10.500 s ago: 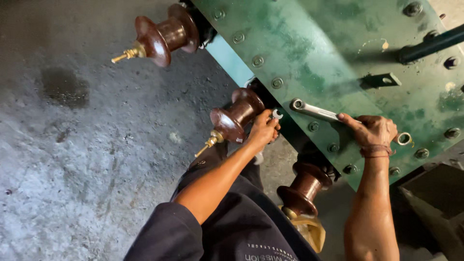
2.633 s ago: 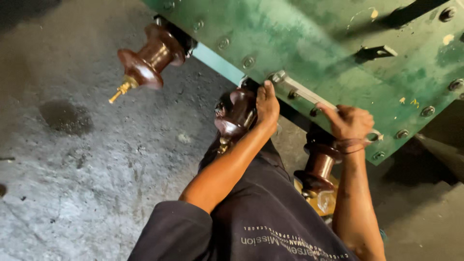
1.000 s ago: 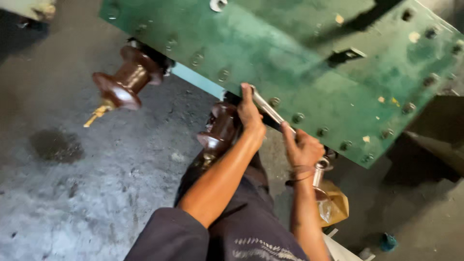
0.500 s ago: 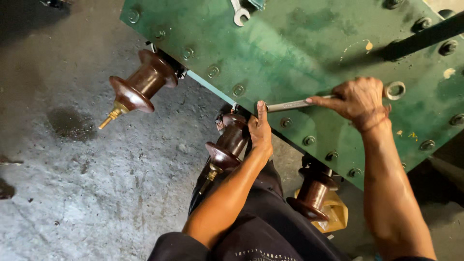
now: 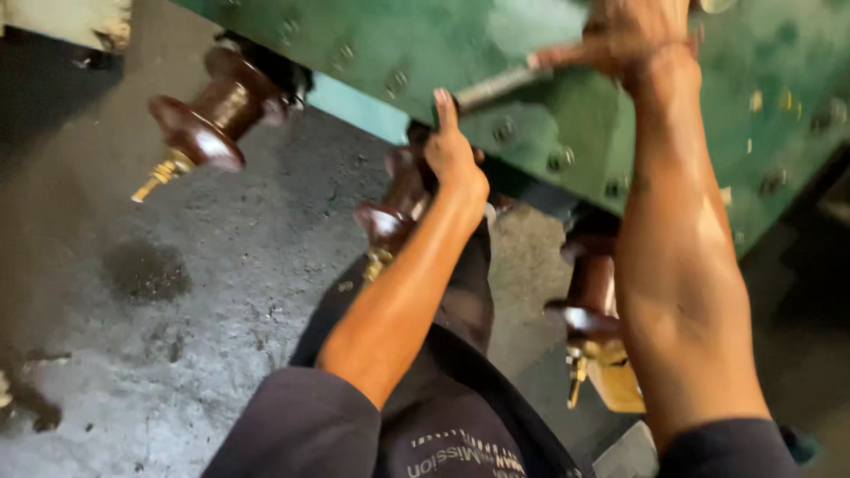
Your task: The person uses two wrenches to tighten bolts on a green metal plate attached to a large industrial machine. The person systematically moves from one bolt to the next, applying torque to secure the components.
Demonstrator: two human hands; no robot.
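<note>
Along the lower edge of the green steel cover plate (image 5: pixel 567 80), which fills the top of the view and is studded with bolt heads, both bare hands work at one spot. The right hand (image 5: pixel 633 40) sits at the top edge of the frame, fingers curled tight round the handle end of a metal wrench (image 5: pixel 496 86); the shaft runs down and to the left across the plate towards its lower edge. The left hand (image 5: pixel 453 155) reaches up from below, index finger stretched straight up so that its tip meets the wrench's far end, the remaining fingers folded loosely; whether it pinches a bolt or nut there cannot be told, since the picture is blurred by motion.

Three brown ribbed porcelain insulators hang out from under the plate's edge. The left insulator (image 5: pixel 217 115) juts towards the upper left, a brass terminal stud (image 5: pixel 159 177) at its tip. The middle insulator (image 5: pixel 398 208) lies just behind the left hand and wrist, partly hidden by them. The right insulator (image 5: pixel 589 292) stands between the two forearms, close against the right one, with brass fittings (image 5: pixel 611 376) below it.

Below everything lies a grey, stained concrete floor (image 5: pixel 177 292). Dark sleeves (image 5: pixel 301 425) and a dark shirt show at the bottom edge.
</note>
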